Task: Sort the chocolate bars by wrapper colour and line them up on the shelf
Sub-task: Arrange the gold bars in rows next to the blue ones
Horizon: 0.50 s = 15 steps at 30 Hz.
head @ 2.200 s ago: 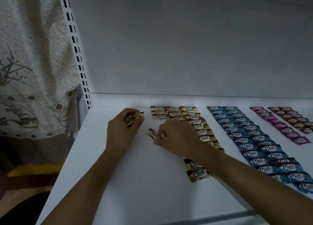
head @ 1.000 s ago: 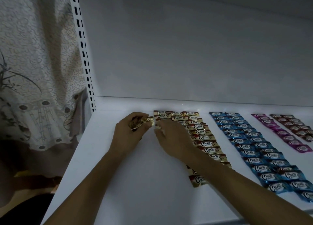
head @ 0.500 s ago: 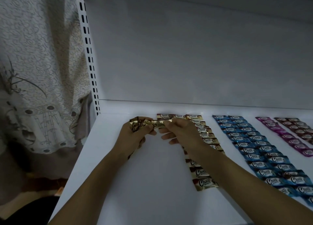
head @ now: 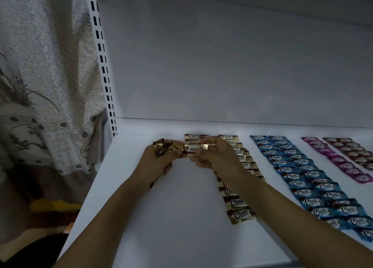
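On the white shelf (head: 171, 217) lie rows of chocolate bars sorted by wrapper: gold bars (head: 241, 214) in the middle, blue bars (head: 300, 179) to their right, purple bars (head: 343, 164) and brown bars (head: 353, 150) at the far right. My left hand (head: 156, 162) grips a bunch of gold bars (head: 161, 147). My right hand (head: 217, 156) pinches one gold bar (head: 198, 146) that sticks out of that bunch, just above the shelf. My right forearm hides part of the gold rows.
The shelf's white back wall (head: 222, 66) rises behind the rows. A slotted upright (head: 103, 66) marks the left end, with a patterned curtain (head: 44, 76) beyond it. Bare shelf lies left of the gold rows, up to the front edge (head: 66, 247).
My right hand left a gold bar on the shelf, then came over to my left hand and took hold of a bar from the bunch. The view has shifted slightly left.
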Available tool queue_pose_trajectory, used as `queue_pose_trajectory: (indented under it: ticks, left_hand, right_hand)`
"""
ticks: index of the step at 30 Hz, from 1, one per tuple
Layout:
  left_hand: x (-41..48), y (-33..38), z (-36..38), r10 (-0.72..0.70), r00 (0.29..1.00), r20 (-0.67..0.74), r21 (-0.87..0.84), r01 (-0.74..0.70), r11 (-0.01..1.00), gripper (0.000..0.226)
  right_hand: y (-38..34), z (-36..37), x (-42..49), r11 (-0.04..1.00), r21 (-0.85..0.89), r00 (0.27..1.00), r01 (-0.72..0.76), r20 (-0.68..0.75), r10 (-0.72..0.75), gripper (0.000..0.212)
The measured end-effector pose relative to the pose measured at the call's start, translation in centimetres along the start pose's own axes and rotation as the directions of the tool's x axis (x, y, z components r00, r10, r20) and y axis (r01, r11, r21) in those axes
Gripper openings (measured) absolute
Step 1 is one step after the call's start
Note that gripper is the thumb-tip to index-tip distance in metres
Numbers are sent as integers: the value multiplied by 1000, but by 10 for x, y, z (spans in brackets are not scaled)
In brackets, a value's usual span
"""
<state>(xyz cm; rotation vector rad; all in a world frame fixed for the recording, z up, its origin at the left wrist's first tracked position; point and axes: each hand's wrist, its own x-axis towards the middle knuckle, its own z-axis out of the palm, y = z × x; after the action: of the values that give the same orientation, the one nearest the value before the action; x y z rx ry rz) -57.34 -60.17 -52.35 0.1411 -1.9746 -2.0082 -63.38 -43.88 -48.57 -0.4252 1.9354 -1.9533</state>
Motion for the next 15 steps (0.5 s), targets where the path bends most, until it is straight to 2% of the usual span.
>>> queue_pose_trajectory:
  ticks: [5, 7, 9, 11, 12, 13, 15]
  left_hand:
    - [2, -4, -1, 19, 1000, -24, 23, -18, 1000, 7]
    - [2, -4, -1, 18, 1000, -23, 43, -17, 999, 5]
    - [1, -4, 0, 19, 999, -28, 49, -18, 999, 6]
    - [1, -4, 0, 13, 999, -46, 28, -12, 1000, 8]
    - [1, -4, 0, 10, 999, -52, 22, -8, 1000, 8]
    - [1, -4, 0, 8, 998, -55, 22, -7, 1000, 9]
    - [1, -3, 1, 15, 998, -55, 30, -13, 999, 12]
  right_hand:
    - [3, -1, 1, 999, -8, 999, 52, -6, -52, 25]
    - [2, -2, 2, 997, 6, 996, 76, -47, -75, 21]
    - [1, -5, 6, 993, -50, 986, 104, -128, -110, 21]
    - [1, -10, 13, 939, -305, 968, 159, -140, -209, 27]
    - [1, -12, 15, 853, -489, 967, 185, -65, -247, 28]
    - [3, -13, 16, 749, -631, 972, 203, 36, -232, 26]
    - [7, -11, 17, 616, -760, 978, 205, 182, -101, 18]
